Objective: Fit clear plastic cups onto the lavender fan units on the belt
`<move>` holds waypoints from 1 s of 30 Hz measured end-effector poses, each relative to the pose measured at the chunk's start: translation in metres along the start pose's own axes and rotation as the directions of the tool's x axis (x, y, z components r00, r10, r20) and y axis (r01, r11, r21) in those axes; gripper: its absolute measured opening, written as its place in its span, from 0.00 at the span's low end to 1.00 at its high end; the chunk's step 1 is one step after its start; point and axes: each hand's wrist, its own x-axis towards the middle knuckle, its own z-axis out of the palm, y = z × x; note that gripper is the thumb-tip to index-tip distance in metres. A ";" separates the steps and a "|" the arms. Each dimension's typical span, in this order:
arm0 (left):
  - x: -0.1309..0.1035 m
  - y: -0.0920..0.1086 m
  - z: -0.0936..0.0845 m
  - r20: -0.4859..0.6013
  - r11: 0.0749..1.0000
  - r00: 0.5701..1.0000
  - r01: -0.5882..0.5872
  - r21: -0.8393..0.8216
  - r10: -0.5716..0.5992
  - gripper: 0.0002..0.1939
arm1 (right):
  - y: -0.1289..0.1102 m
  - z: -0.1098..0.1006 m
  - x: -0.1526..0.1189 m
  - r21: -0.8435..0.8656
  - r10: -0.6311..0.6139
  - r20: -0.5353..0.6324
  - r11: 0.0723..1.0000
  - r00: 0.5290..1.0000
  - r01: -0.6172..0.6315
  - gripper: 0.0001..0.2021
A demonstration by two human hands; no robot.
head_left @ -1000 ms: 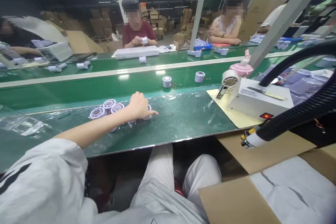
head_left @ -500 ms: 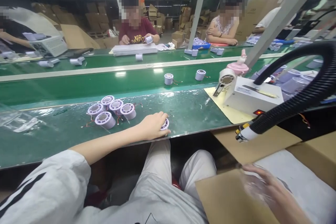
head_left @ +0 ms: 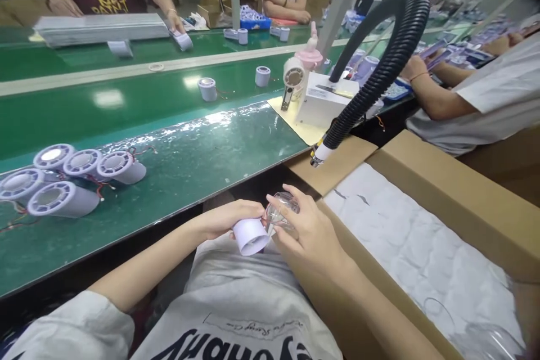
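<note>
My left hand (head_left: 225,217) is closed around a lavender cylindrical housing (head_left: 248,236), tilted with its hollow end toward me, above my lap. Close beside it, my right hand (head_left: 314,232) holds a clear plastic dome-like piece (head_left: 280,211) between its fingers. The two pieces are very near each other; whether they touch I cannot tell. On the bench at left stand several similar lavender housings (head_left: 63,200) with slotted rings on top and thin red and dark wires.
A white box device (head_left: 323,102) with a black corrugated hose (head_left: 379,76) stands on yellow card at the bench edge. At right, an open carton (head_left: 455,188) holds white padding. Two housings sit on the green conveyor (head_left: 139,104). Co-workers sit across and at right.
My left hand has lifted a housing off the bench and brought it over my lap. My right hand has moved up from the carton with the clear piece. The view has swung right and down.
</note>
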 end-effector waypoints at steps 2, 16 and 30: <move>-0.001 0.003 0.002 0.008 0.954 0.995 -0.097 0.283 0.099 0.16 | 0.001 -0.005 0.002 -0.015 0.009 0.078 1.000 0.997 -0.008 0.21; 0.000 -0.017 0.010 -0.229 0.680 0.737 -0.395 0.617 0.636 0.31 | 0.001 0.003 -0.001 0.690 0.235 0.220 0.648 0.947 -0.321 0.10; -0.002 -0.023 0.000 0.031 0.728 0.858 -0.454 0.513 0.513 0.34 | 0.016 0.013 -0.004 0.898 0.386 0.212 0.285 0.898 -0.335 0.15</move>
